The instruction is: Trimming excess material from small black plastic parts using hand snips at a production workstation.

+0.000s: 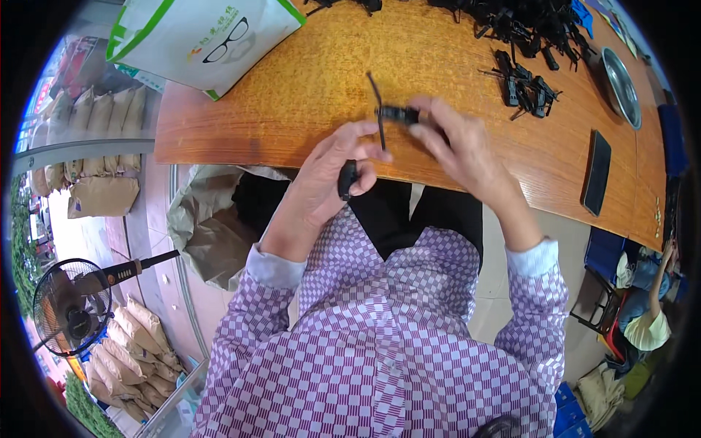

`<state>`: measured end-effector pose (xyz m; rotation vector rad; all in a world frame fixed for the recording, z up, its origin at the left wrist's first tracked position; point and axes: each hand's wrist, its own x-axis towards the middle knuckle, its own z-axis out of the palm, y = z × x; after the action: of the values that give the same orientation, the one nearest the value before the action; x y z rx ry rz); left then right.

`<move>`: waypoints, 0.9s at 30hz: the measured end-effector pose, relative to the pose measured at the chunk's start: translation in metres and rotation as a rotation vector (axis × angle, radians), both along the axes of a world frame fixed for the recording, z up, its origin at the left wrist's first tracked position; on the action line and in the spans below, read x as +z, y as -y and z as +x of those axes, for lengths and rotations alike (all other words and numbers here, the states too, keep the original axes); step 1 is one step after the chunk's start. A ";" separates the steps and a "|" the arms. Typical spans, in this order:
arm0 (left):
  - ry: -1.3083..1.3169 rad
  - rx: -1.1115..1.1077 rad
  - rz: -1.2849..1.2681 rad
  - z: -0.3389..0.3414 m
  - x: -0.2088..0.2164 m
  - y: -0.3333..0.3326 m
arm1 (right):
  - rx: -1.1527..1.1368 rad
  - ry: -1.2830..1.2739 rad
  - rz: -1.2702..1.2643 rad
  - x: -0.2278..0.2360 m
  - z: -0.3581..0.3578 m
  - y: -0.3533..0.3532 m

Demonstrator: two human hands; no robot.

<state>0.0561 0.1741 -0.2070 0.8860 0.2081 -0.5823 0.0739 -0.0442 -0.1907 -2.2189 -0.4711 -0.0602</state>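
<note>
Over the near edge of the wooden table, my right hand (pixel 461 144) pinches a small black plastic part (pixel 398 114) that has thin rod-like arms sticking up and down at its left end. My left hand (pixel 328 169) is beside those arms, its fingertips at the lower one; whether they touch it I cannot tell. In the curled lower fingers of my left hand sits another small black piece (pixel 348 179), its kind partly hidden. Right of my hands lie several similar black parts (pixel 527 91) in a small group.
A larger heap of black parts (pixel 533 29) covers the table's far right, near a metal bowl (pixel 621 87) and a black phone (pixel 596 173). A white bag with green trim (pixel 212 44) stands far left. Below are an open sack (pixel 208 226) and a fan (pixel 77 306). Another person (pixel 648 328) sits at right.
</note>
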 end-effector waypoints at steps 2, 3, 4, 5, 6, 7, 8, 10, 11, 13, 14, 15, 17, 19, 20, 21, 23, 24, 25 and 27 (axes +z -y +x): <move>0.052 -0.179 -0.134 0.004 0.001 0.009 | 0.081 0.029 0.046 0.002 -0.019 0.003; 0.077 -0.266 -0.200 0.004 0.001 0.012 | 0.122 0.044 0.071 0.003 -0.024 0.004; 0.071 -0.272 -0.199 0.003 0.000 0.015 | 0.115 0.039 0.073 0.003 -0.028 0.007; 0.064 -0.292 -0.236 0.002 -0.001 0.018 | 0.135 0.048 0.082 0.004 -0.030 0.009; 0.057 -0.310 -0.272 0.001 -0.002 0.020 | 0.156 0.058 0.091 0.005 -0.033 0.011; 0.051 -0.328 -0.307 -0.001 -0.003 0.022 | 0.177 0.069 0.102 0.006 -0.035 0.013; 0.046 -0.331 -0.304 -0.002 -0.005 0.024 | 0.173 0.066 0.106 0.007 -0.037 0.015; -0.069 -0.391 -0.479 -0.005 -0.007 0.026 | 0.208 0.097 0.097 0.009 -0.041 0.018; -0.127 -0.419 -0.567 -0.006 -0.006 0.027 | 0.226 0.113 0.092 0.009 -0.042 0.020; -0.152 -0.418 -0.518 -0.012 -0.002 0.029 | 0.230 0.125 0.091 0.007 -0.045 0.024; -0.173 -0.415 -0.477 -0.015 0.001 0.031 | 0.237 0.135 0.083 0.004 -0.047 0.026; -0.194 -0.412 -0.436 -0.017 0.004 0.033 | 0.243 0.145 0.075 0.002 -0.049 0.027; -0.155 -0.399 -0.355 -0.019 0.009 0.038 | 0.202 0.096 0.097 -0.003 -0.053 0.028; -0.068 -0.363 -0.199 -0.020 0.015 0.042 | 0.130 0.002 0.137 -0.005 -0.058 0.027; -0.071 -0.363 -0.198 -0.020 0.019 0.045 | 0.129 0.000 0.139 -0.004 -0.062 0.026; 0.042 -0.315 -0.047 -0.019 0.025 0.047 | 0.033 -0.072 0.225 -0.002 -0.066 0.022; 0.266 -0.214 0.256 -0.019 0.030 0.050 | -0.159 -0.216 0.395 0.001 -0.073 0.015; 0.264 -0.215 0.255 -0.020 0.029 0.051 | -0.161 -0.218 0.395 0.002 -0.074 0.011; 0.370 -0.194 0.324 -0.021 0.026 0.052 | -0.140 -0.275 0.427 0.002 -0.075 0.007; 0.581 -0.148 0.460 -0.023 0.020 0.054 | -0.097 -0.389 0.492 0.002 -0.075 -0.001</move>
<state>0.0334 0.1203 -0.1871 1.4870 -0.2655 -0.3944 -0.0015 -0.0435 -0.1891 -1.7115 -0.1135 0.1842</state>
